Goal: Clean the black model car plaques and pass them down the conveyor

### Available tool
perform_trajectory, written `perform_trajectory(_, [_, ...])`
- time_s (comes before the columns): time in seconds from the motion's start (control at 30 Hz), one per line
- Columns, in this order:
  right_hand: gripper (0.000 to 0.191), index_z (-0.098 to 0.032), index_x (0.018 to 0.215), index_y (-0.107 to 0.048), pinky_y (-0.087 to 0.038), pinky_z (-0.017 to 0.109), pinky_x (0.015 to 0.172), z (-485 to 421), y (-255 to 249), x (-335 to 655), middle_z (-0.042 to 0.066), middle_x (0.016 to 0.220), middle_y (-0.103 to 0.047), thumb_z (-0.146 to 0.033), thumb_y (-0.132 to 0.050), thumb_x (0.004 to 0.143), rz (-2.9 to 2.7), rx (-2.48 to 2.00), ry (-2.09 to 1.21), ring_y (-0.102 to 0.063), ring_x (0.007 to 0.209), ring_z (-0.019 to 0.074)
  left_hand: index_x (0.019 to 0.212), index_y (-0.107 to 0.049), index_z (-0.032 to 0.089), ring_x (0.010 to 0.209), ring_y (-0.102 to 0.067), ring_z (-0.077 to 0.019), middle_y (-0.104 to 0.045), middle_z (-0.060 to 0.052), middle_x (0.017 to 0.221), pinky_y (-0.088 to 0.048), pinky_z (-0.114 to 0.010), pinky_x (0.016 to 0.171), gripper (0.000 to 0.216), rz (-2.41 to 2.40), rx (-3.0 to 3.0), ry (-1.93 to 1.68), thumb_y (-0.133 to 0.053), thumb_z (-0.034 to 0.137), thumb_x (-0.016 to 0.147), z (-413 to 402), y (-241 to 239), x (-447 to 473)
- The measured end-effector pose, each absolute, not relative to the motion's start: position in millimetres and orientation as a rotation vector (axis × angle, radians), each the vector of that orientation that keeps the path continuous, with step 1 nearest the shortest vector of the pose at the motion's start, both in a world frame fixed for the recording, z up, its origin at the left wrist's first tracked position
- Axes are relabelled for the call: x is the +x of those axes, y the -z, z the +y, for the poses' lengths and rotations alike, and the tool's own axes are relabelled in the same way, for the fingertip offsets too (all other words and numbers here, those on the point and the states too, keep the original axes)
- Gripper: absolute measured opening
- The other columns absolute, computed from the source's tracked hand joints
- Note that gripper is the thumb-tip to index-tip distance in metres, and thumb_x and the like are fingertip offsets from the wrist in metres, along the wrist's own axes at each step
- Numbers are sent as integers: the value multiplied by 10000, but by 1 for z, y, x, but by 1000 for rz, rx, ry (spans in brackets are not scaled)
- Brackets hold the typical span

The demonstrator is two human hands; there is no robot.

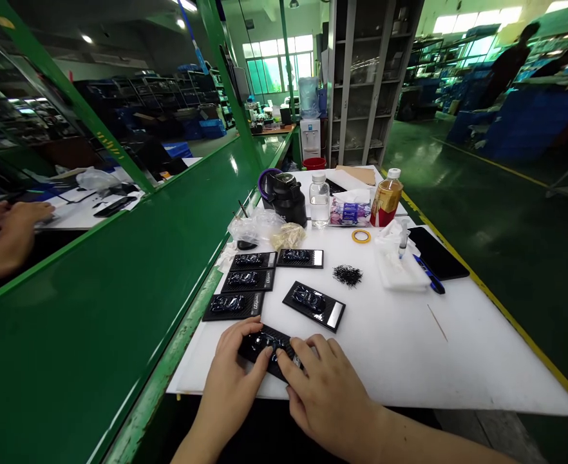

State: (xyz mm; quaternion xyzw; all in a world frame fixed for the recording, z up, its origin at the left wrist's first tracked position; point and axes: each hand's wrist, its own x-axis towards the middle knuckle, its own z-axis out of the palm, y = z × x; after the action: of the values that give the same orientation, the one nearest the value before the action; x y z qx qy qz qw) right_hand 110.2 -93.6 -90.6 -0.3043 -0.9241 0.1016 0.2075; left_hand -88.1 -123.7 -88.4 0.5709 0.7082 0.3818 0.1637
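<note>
Near the table's front edge lies a dark model car on a black base plate (265,338), partly covered by my fingers. My left hand (230,370) grips its left side, with the thumb on the car. From the right, my right hand (330,383) closes on the plate's other end, its fingertips pressing on the car. Just beyond sits another model car on a base plate (310,300) with a white label, set at a slant. Several similar cars on plates (233,304) stand in rows at the left. A pile of small black pieces (348,276) lies behind.
Across the back are a black jug (288,201), a clear bottle (319,201), a tissue pack (350,211) and a drink bottle (387,198). Yellow tape (361,236), white foam sheets (400,270), a phone (438,253) and a thin stick (437,322) lie rightward. A green partition (120,309) borders the left.
</note>
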Motion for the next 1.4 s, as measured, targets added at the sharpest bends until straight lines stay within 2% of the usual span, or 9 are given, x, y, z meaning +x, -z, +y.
perform_trajectory(0.17, [464, -227, 1380, -483, -409, 453, 849, -93, 91, 110, 91, 1328, -559, -286, -530, 923, -2581, -850, -261, -481, 1028, 295, 1072, -585, 259, 1194, -543, -247, -602, -65, 1233, -443, -483, 1049, 169, 1985, 1949, -1129, -556, 231, 907, -131, 85, -97])
perform_trajectory(0.33, [457, -222, 1368, -490, -409, 451, 855, -94, 92, 110, 87, 1327, -560, -267, -537, 915, -2572, -852, -271, -481, 1026, 292, 1076, -617, 250, 1209, -508, -280, -595, -86, 1260, -480, -485, 998, 292, 1763, 2461, -1041, -600, 84, 837, -135, 82, -96])
perform_trajectory(0.53, [421, -213, 1345, -501, -413, 445, 859, -94, 91, 111, 81, 1340, -550, -271, -518, 927, -2574, -855, -286, -481, 1029, 286, 1118, -637, 251, 1212, -502, -286, -572, -91, 1314, -510, -479, 982, 368, 1732, 2570, -1004, -622, 38, 819, -135, 90, -93])
perform_trajectory(0.87, [451, -221, 1373, -488, -420, 447, 865, -95, 91, 111, 77, 1338, -551, -258, -519, 925, -2572, -860, -298, -481, 1024, 284, 1067, -664, 245, 1197, -508, -260, -611, -76, 1268, -529, -431, 970, 314, 1709, 2548, -1058, -613, 32, 842, -132, 93, -95])
perform_trajectory(1.07, [465, -235, 1392, -477, -419, 455, 880, -95, 92, 111, 80, 1349, -548, -290, -520, 932, -2568, -847, -273, -479, 1049, 295, 1018, -638, 247, 1191, -518, -276, -602, -81, 1260, -486, -496, 993, 258, 1767, 2408, -1171, -608, 67, 836, -130, 79, -103])
perform_trajectory(1.13, [469, -236, 1392, -478, -422, 456, 887, -95, 92, 111, 80, 1352, -548, -296, -527, 929, -2569, -849, -274, -479, 1055, 295, 1071, -623, 252, 1228, -494, -292, -610, -84, 1261, -467, -521, 1019, 281, 1782, 2398, -1073, -597, 97, 838, -129, 70, -109])
perform_trajectory(1.27, [476, -242, 1403, -467, -426, 474, 915, -96, 94, 112, 83, 1355, -545, -307, -522, 935, -2562, -864, -275, -481, 1075, 298, 1255, -570, 281, 1360, -383, -330, -580, -65, 1370, -440, -553, 1079, 451, 1726, 2460, -624, -615, 178, 819, -125, 54, -119])
perform_trajectory(1.4, [466, -243, 1408, -463, -448, 497, 919, -95, 95, 113, 90, 1354, -543, -330, -498, 951, -2557, -863, -295, -497, 1084, 309, 1345, -524, 314, 1413, -344, -335, -553, -38, 1425, -432, -560, 1105, 587, 1690, 2450, -377, -630, 169, 785, -117, 48, -119])
